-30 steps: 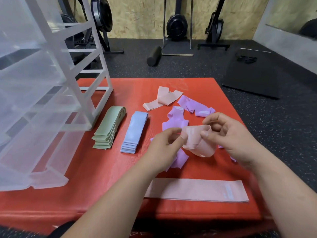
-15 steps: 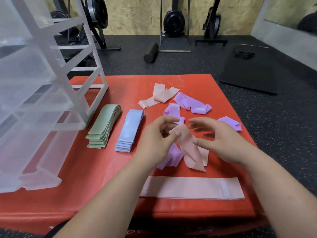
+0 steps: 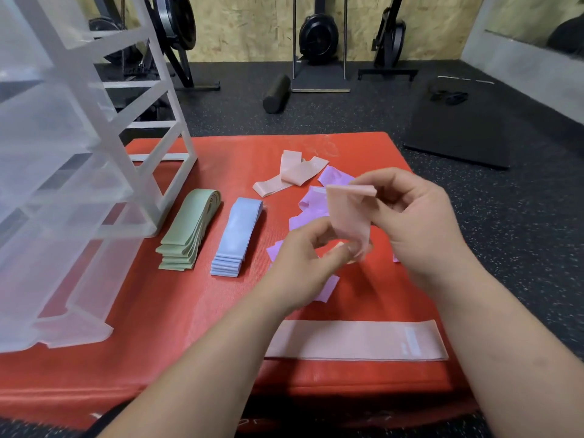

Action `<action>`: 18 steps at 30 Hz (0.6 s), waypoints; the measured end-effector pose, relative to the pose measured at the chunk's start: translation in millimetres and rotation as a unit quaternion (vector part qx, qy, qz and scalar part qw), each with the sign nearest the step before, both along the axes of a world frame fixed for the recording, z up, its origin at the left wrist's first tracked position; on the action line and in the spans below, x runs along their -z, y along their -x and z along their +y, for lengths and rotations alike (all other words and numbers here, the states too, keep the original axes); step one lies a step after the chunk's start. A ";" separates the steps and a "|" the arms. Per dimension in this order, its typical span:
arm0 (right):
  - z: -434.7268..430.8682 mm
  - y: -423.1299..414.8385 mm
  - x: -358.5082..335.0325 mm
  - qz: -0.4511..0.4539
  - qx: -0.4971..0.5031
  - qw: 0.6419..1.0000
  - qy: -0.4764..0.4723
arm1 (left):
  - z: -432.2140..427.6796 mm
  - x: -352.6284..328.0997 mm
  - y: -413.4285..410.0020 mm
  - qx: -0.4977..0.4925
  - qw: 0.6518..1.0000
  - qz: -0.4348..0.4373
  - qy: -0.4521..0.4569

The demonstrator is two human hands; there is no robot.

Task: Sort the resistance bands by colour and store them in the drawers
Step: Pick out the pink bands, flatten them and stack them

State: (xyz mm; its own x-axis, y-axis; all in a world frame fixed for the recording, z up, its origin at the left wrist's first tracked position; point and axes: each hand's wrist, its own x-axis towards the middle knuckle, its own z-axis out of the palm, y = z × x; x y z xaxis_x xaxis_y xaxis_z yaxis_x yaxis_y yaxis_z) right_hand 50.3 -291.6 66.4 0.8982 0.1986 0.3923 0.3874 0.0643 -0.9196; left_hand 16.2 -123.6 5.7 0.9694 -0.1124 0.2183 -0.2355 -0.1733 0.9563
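pink band (image 3: 347,216) has lifted clear of the purple bands (image 3: 308,216) right of the blue stack (image 3: 237,235); left hand (image 3: 303,260) and right hand (image 3: 420,222) fingers (image 3: 339,252) pinch its 2 ends, likely straightening it for stacking.

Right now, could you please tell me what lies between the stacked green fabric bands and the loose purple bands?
The head view shows a neat stack of light-blue bands there, right of the green stack and left of the purple bands.
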 end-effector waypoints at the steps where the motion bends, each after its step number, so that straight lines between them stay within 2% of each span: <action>1: 0.0 0.0 -1.9 0.006 0.006 1.000 -0.015 | -0.5 0.9 0.2 -0.001 1.000 0.001 -0.018; 6: -10.4 -5.1 -8.0 0.076 0.048 0.984 -0.155 | 5.3 8.3 -4.1 -0.022 0.994 0.036 -0.100; 8: -21.8 -8.7 -9.5 0.095 0.085 0.976 -0.178 | 11.2 12.9 -7.4 -0.023 0.990 0.051 -0.132; 12: -49.8 -18.4 0.9 0.125 0.173 0.958 -0.191 | 24.3 14.7 -12.2 -0.036 0.981 0.025 -0.190; 18: -90.7 -33.4 29.8 0.203 0.263 0.937 -0.104 | 41.5 13.1 -14.9 -0.039 0.990 0.067 -0.120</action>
State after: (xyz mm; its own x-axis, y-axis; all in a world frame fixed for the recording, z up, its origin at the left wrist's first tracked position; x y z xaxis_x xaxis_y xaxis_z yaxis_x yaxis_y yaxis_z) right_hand 83.7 -382.3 36.6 0.9343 -0.3558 -0.0228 0.0358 0.1573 -0.9869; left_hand 31.1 -82.1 -7.4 0.9955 -0.0697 0.0640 -0.0871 -0.4112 0.9074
